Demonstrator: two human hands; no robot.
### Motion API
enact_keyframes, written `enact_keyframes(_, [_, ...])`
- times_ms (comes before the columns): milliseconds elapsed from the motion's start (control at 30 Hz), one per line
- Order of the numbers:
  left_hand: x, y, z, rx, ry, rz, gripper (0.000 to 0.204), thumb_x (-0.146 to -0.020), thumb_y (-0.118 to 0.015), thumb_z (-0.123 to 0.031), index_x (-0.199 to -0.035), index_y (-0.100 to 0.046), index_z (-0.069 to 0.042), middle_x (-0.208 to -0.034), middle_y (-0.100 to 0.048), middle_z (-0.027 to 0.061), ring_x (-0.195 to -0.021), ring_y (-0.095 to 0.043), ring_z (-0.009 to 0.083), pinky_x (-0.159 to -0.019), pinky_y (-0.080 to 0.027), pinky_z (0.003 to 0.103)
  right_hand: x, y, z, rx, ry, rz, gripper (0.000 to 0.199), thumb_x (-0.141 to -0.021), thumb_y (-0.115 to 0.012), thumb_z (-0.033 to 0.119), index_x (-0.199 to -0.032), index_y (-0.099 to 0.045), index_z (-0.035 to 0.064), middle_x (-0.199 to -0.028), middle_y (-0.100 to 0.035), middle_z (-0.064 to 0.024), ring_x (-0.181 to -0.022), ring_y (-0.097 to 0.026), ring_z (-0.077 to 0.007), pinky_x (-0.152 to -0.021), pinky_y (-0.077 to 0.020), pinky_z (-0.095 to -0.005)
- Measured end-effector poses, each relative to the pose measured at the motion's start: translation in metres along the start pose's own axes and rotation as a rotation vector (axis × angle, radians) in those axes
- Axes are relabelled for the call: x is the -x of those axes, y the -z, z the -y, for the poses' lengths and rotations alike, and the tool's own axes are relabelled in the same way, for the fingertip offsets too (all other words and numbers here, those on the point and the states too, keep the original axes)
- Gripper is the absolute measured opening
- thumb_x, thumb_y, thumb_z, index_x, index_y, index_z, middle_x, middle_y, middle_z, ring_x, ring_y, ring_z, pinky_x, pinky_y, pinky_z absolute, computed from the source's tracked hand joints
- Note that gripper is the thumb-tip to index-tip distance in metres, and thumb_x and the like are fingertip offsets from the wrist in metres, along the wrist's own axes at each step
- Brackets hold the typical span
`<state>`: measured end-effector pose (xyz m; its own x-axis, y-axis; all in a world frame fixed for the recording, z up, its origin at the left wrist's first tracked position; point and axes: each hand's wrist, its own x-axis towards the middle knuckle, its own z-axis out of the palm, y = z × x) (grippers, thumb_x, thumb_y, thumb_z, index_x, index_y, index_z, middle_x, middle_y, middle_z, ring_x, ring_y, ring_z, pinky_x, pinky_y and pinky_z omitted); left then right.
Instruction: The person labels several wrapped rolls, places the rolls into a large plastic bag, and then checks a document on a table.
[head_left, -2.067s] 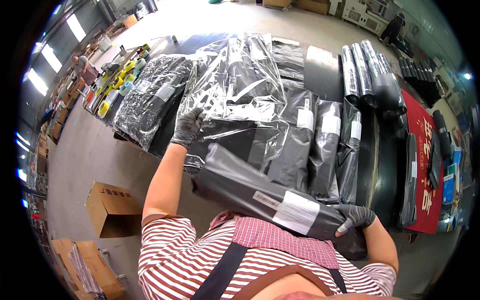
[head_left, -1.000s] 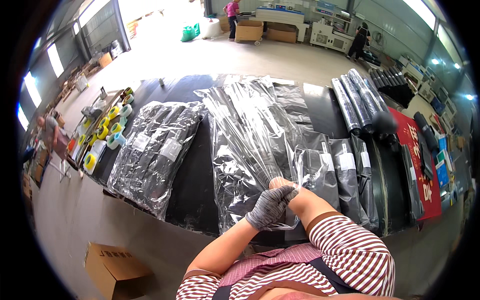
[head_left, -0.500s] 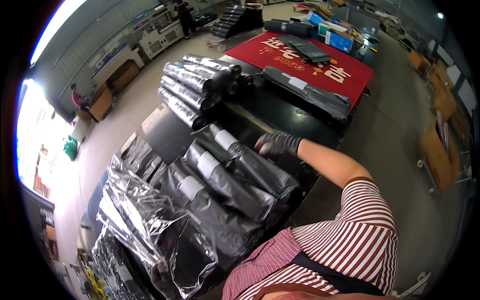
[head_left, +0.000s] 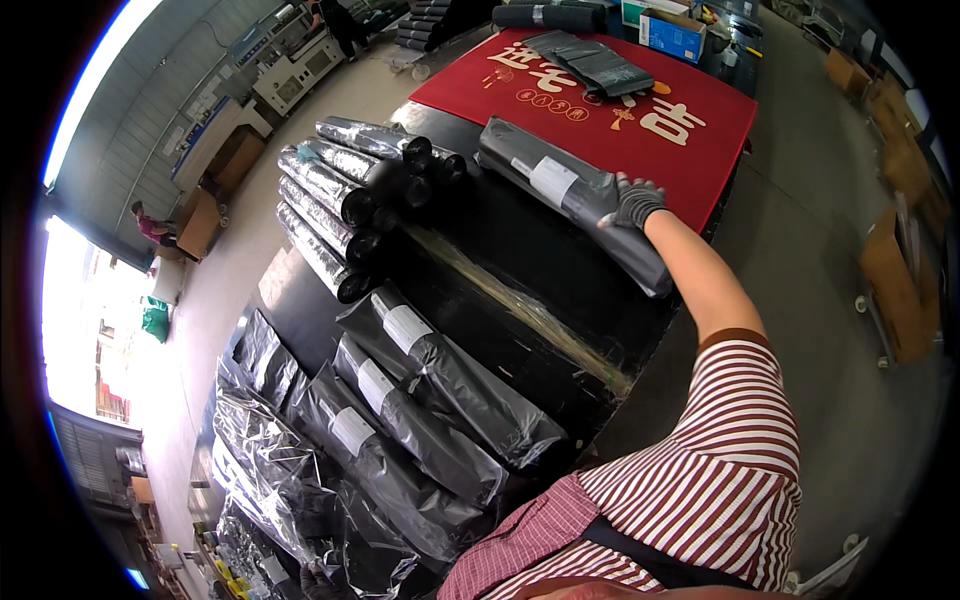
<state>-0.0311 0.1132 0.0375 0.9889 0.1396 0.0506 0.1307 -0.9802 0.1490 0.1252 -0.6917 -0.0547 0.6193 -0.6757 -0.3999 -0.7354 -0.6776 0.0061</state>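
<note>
My right hand (head_left: 638, 202), in a grey striped glove with bare fingertips, lies with fingers apart on a dark grey plastic-wrapped roll (head_left: 590, 205) that bears a white label. At the lower edge, my left hand (head_left: 316, 582) in a dark glove shows only in part beside crumpled shiny plastic film (head_left: 265, 440); its fingers are too hidden to read. Between the hands, several grey bagged rolls with white labels lie side by side, among them a nearer bagged roll (head_left: 480, 395).
Several shiny silver-wrapped rolls (head_left: 325, 235) are stacked on the black table (head_left: 480, 240). A red mat (head_left: 690, 100) with light lettering covers the far end, a flat grey bag (head_left: 590, 65) on it. Beyond stands a blue box (head_left: 672, 35). Cardboard boxes (head_left: 893, 290) stand at right.
My right hand has moved away from the near bagged rolls, forward and right, onto the roll beside the red mat. The view has shifted, and my left hand sits lower in it.
</note>
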Motion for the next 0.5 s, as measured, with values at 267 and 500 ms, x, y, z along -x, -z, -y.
enact_keyframes(267, [0.002,-0.005,0.058,0.077,-0.014,-0.456,0.031,-0.084,-0.060,-0.021,-0.104,-0.061,0.002,-0.097,-0.063,0.0166,-0.087,-0.059,0.0270,-0.081,-0.046,0.037,-0.051,-0.111,0.004,-0.580,0.842,-0.089,0.063,-0.072,-0.067,0.038,-0.121,-0.048,0.0031,-0.118,-0.053,-0.0140,-0.109,-0.049,-0.0241,-0.094,-0.0401,-0.0367])
enact_keyframes(500, [-0.011,0.039,0.072,0.397,0.247,-0.471,0.030,-0.089,-0.058,-0.028,-0.096,-0.064,0.000,-0.086,-0.067,0.0151,-0.080,-0.063,0.0268,-0.074,-0.047,0.035,0.139,-0.232,-0.082,-1.436,0.396,0.615,0.052,-0.070,-0.074,0.030,-0.112,-0.058,0.0033,-0.102,-0.061,-0.0023,-0.091,-0.057,-0.0164,-0.082,-0.0470,-0.0327])
